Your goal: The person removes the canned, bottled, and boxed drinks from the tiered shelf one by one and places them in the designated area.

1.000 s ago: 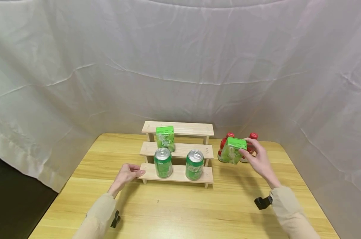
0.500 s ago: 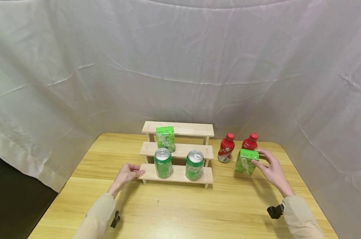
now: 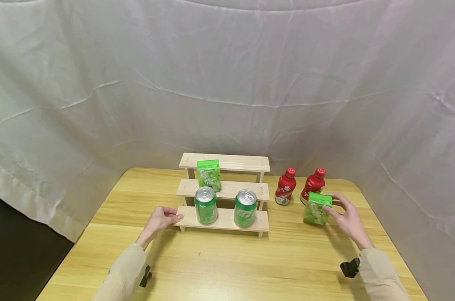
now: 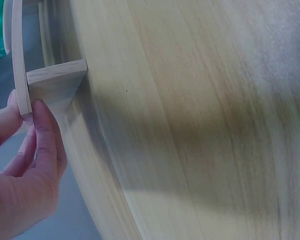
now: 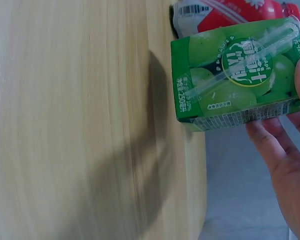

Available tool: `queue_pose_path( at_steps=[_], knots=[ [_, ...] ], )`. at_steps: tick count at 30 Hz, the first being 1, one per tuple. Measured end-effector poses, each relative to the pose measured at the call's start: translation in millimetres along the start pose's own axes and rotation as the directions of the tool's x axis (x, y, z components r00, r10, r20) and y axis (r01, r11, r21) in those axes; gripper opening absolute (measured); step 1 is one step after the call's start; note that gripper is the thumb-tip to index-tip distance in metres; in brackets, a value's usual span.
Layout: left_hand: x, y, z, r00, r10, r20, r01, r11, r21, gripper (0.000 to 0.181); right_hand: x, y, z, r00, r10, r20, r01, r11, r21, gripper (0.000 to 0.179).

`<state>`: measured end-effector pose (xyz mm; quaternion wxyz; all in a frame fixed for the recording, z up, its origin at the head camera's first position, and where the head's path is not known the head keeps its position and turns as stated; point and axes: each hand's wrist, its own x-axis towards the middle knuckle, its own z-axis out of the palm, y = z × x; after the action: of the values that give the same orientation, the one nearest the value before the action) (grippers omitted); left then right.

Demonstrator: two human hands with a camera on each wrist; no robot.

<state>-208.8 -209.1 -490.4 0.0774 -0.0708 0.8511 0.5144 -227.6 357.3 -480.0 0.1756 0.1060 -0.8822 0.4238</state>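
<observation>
Head view: your right hand (image 3: 349, 220) grips a green juice box (image 3: 316, 210) near two red bottles (image 3: 285, 187). Your left hand (image 3: 157, 220) pinches the wooden shelf (image 3: 242, 162) by its bottom board (image 3: 225, 217).

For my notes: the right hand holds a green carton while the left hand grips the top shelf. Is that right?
Not the top: the head view shows the left hand gripping the lowest shelf; the right hand does hold the carton.
</observation>
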Motion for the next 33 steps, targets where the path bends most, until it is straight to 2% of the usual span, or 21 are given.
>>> queue_pose_path(
  at_steps=[9,17,25,29,33],
  knots=[
    [0.4,0.1,1.0,1.0,-0.008,-0.009,0.008,1.0,0.001,0.044,2.5,20,-6,1.0,0.005,-0.009,-0.005,0.999,-0.047,0.04],
    [0.6,0.6,0.8,1.0,0.0,-0.005,0.0,1.0,-0.002,0.044,2.1,25,-17,0.997,0.041,0.066,-0.042,0.999,0.006,0.043],
    [-0.9,1.8,-1.1,1.0,0.011,0.002,-0.011,1.0,-0.014,0.045,1.0,24,-27,0.984,0.092,0.155,-0.096,0.995,0.02,0.055],
    [-1.1,1.7,-0.6,1.0,0.009,0.0,-0.009,1.0,-0.013,0.044,1.4,24,-27,0.984,0.099,0.151,-0.101,0.995,0.01,0.056],
    [-0.9,1.3,0.6,1.0,0.003,-0.007,-0.003,1.0,-0.01,0.044,2.5,23,-25,0.989,0.082,0.125,-0.089,0.994,0.056,0.058]
  ],
)
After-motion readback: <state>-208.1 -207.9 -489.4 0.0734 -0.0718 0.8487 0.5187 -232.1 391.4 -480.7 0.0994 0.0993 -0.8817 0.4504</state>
